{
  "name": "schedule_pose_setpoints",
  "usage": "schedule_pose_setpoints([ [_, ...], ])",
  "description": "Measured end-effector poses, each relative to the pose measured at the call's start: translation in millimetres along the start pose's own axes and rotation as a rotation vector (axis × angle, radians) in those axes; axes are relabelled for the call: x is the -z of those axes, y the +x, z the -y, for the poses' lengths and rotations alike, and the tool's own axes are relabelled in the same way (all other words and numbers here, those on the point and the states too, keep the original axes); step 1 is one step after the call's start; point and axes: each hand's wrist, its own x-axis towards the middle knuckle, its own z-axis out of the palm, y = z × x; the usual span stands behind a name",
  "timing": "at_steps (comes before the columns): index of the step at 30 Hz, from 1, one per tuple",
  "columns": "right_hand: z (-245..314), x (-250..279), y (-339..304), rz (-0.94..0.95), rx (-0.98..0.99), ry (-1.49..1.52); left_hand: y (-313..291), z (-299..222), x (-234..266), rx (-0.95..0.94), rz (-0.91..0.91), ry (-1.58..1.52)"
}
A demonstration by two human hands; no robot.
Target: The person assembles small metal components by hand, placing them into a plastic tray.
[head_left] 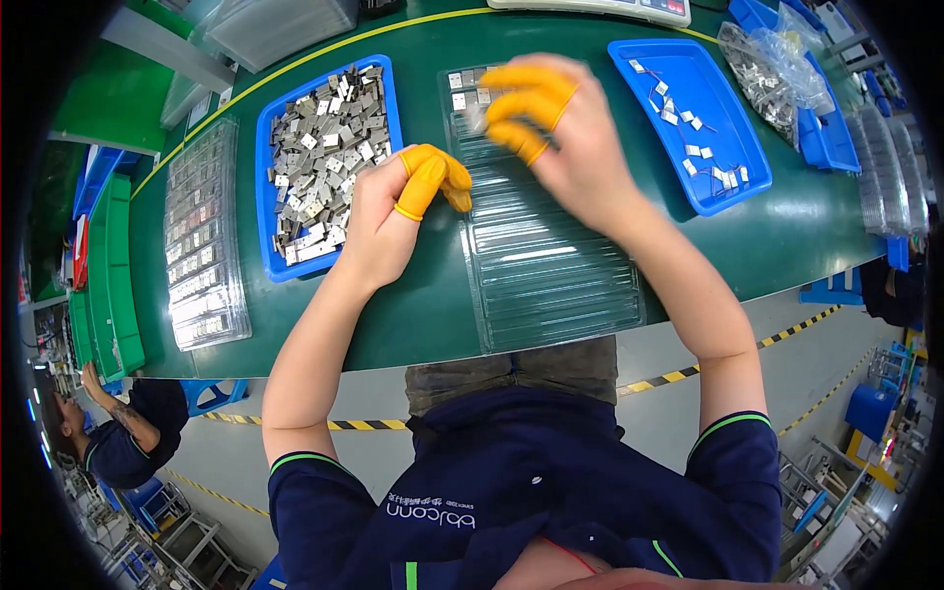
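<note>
A clear plastic blister tray with long narrow slots lies in front of me, with several small silver-white connector pieces in its far rows. My right hand, in yellow finger cots, is over the tray's far part. A blurred small silvery piece shows at its bent fingertips. My left hand, also in yellow finger cots, is beside the tray's left edge, its fingers pinched together; what they hold is hidden. Just left of it stands a blue bin heaped with small metal connector pieces.
A filled clear tray lies at the far left, near green bins. On the right, a blue tray holds small wired white parts. Plastic bags and stacked clear trays are beyond it. Another person is at lower left.
</note>
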Motion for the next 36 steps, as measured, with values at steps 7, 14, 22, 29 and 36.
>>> schedule_pose_setpoints([
  [7, -63, 19, -16, 0.186, -0.219, -0.466, 4, 1, -5, -0.261, 0.056, 0.468],
  [14, -65, 8, -20, 0.276, -0.280, -0.437, 4, -1, -9, -0.360, 0.049, 0.639],
  [22, -57, 10, -19, 0.262, -0.306, -0.391, 2, -1, -8, -0.340, 0.049, 0.665],
  [29, -27, 48, 11, 0.021, -0.357, 0.212, 4, 2, -8, -0.342, 0.045, 0.642],
  [36, 87, 108, 52, -0.436, -0.478, 1.065, 10, 1, -5, -0.324, 0.066, 0.602],
])
